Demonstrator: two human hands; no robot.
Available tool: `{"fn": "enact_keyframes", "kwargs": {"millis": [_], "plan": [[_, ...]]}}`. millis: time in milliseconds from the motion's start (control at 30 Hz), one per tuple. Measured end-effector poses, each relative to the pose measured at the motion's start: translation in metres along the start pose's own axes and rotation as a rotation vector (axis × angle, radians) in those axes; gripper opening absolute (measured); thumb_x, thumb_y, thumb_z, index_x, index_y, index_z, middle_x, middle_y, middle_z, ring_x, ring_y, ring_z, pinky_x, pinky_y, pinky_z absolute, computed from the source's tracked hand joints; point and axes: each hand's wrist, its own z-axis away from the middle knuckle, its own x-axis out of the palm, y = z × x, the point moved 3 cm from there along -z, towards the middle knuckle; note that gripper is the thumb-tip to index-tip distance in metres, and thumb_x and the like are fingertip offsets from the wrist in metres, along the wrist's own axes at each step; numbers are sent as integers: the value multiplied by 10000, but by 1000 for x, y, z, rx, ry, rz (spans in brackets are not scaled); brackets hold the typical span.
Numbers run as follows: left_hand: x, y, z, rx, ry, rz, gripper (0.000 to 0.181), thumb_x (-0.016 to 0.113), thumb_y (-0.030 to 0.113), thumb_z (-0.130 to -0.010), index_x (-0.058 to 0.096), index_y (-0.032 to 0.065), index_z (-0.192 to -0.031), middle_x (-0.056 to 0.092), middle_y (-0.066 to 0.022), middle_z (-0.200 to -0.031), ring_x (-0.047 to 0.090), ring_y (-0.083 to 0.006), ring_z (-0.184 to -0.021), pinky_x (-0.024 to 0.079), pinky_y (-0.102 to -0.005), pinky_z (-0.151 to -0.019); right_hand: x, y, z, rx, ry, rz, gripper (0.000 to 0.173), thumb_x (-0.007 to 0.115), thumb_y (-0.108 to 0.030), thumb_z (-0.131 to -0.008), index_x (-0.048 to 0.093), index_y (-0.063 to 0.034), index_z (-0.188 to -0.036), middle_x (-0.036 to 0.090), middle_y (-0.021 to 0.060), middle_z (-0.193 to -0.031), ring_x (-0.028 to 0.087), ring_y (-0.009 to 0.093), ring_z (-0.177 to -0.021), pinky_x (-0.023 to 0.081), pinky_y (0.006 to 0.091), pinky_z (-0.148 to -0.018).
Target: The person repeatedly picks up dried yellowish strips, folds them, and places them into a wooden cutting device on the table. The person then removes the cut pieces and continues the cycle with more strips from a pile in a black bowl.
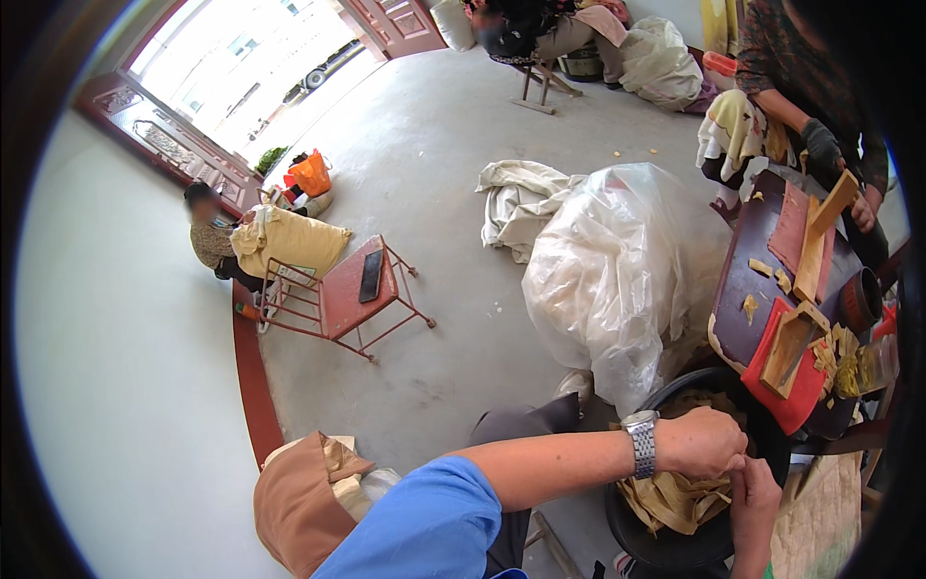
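My left hand [700, 441], with a metal-band wristwatch [641, 443] on its wrist, is above a round black tub [770, 452]. Thin, dry tan strips [673, 501], husk-like in look, lie inside the tub. From the lower right my right hand [756, 492] comes up to meet the left, and their fingertips touch over the tub's right half. The fingers of both hands are bent in a pinch. Whatever might be between them is hidden by the fingers.
Right of the tub, a dark table [749, 271] holds a wooden tool [788, 347] on red cloth [770, 376], a brown bowl [861, 297] and scraps. A large plastic bag [604, 282] stands beyond the tub. A red metal chair [354, 297] carries a phone-like black object [371, 276]. Several people sit around.
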Motion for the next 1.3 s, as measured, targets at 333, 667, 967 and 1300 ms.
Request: {"fn": "enact_keyframes", "kwargs": {"millis": [333,667,967,1300], "plan": [[18,-8,-12,-325,-43,898,335,487,247,-1017,582,-64,-939,634,-173,-773,653,-204,-641,510,-365,-593,1,18,-1,-67,147,176,136,656,-59,-909,542,-5,-859,559,160,-766,592,364,-670,460,424,-567],[25,-2,-1,-59,-40,514,327,551,254,-953,617,-60,-891,655,-238,-839,646,-381,-823,495,-414,-734,-22,-12,9,-106,-136,209,235,640,-242,-974,600,-59,-832,589,192,-669,579,375,-560,449,431,-493],[15,6,1,-1,-93,510,334,583,272,-934,634,-57,-909,651,-214,-815,650,-348,-807,499,-407,-718,-29,-20,9,-31,-214,45,224,608,-234,-991,615,-40,-879,592,216,-701,589,407,-614,452,453,-524],[6,7,4,-180,-187,759,318,560,280,-970,592,-26,-892,617,-103,-699,636,-196,-714,502,-343,-637,-31,-17,11,92,-219,39,253,586,-241,-1000,578,-25,-869,552,238,-708,530,422,-599,420,467,-537]]}}
